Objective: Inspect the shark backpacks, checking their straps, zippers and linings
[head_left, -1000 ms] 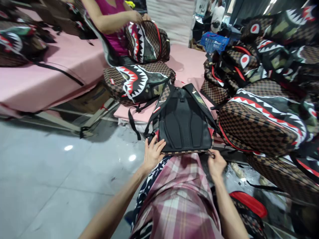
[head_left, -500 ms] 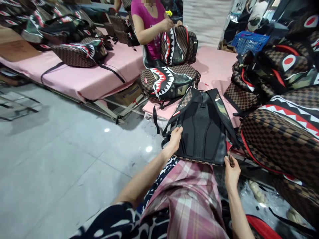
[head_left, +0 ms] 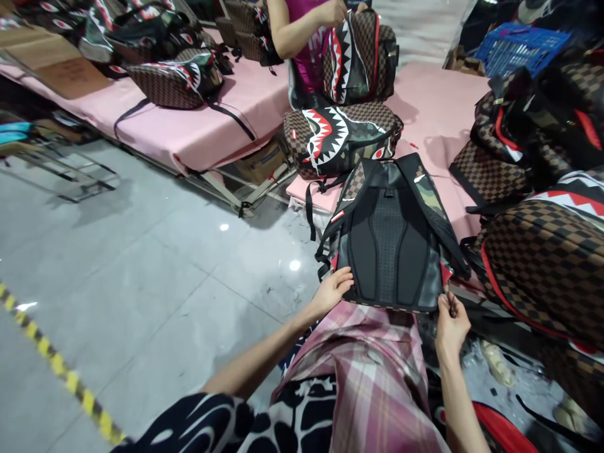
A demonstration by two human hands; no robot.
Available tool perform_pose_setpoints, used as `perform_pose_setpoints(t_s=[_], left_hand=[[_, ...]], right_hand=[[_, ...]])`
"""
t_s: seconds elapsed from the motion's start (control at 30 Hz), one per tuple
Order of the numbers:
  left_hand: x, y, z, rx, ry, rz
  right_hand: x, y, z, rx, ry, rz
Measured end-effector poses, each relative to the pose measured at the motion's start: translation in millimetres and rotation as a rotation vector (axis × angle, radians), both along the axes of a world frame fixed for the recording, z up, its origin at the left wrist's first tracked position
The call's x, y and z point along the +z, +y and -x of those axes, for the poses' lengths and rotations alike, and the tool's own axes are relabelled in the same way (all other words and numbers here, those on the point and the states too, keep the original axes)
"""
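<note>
A backpack (head_left: 387,245) lies with its black padded back panel facing up, its bottom edge at my lap and its top on the pink table (head_left: 436,104). My left hand (head_left: 334,289) grips its lower left corner, fingers on top of the panel edge. At the lower right corner my right hand (head_left: 452,319) pinches the edge, with a bit of checkered material between thumb and fingers. Black shoulder straps run down both sides of the panel. Just beyond it lies another backpack (head_left: 342,135) with a shark-mouth print and checkered panels.
Across the table a person in a magenta top (head_left: 306,56) handles an upright backpack (head_left: 361,60). More checkered backpacks (head_left: 542,251) crowd the right side. A blue crate (head_left: 521,47) stands behind. On the left are another pink table (head_left: 189,135) and grey floor (head_left: 155,277) with yellow-black tape (head_left: 61,371).
My left hand has slid down the left edge to the backpack's lower corner. My right hand stays at the right corner. The view has shifted left and downward.
</note>
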State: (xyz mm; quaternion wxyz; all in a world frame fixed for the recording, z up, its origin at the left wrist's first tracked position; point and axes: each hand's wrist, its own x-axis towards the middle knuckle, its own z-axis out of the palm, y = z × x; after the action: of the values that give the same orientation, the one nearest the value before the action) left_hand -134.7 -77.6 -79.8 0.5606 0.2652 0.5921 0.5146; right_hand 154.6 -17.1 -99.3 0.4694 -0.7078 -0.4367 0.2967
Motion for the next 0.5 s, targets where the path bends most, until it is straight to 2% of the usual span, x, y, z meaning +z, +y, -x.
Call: perform_pose_setpoints(t_s=[0.1, 0.17, 0.37, 0.5], left_hand=[[-2.8, -11, 28, 0.191, 0.113, 0.158], [-6.9, -5, 39, 0.252, 0.093, 0.198], [-20.9, 43, 48, 0.307, -0.162, 0.348], [-22.1, 47, 55, 0.346, -0.316, 0.413]], right_hand=[[-0.2, -1, 3, -0.006, -0.013, -0.010], [0.0, -2, 4, -0.012, -0.027, -0.020], [0.0, -5, 8, -0.003, -0.031, -0.010], [-0.7, -9, 5, 0.020, -0.041, -0.005]])
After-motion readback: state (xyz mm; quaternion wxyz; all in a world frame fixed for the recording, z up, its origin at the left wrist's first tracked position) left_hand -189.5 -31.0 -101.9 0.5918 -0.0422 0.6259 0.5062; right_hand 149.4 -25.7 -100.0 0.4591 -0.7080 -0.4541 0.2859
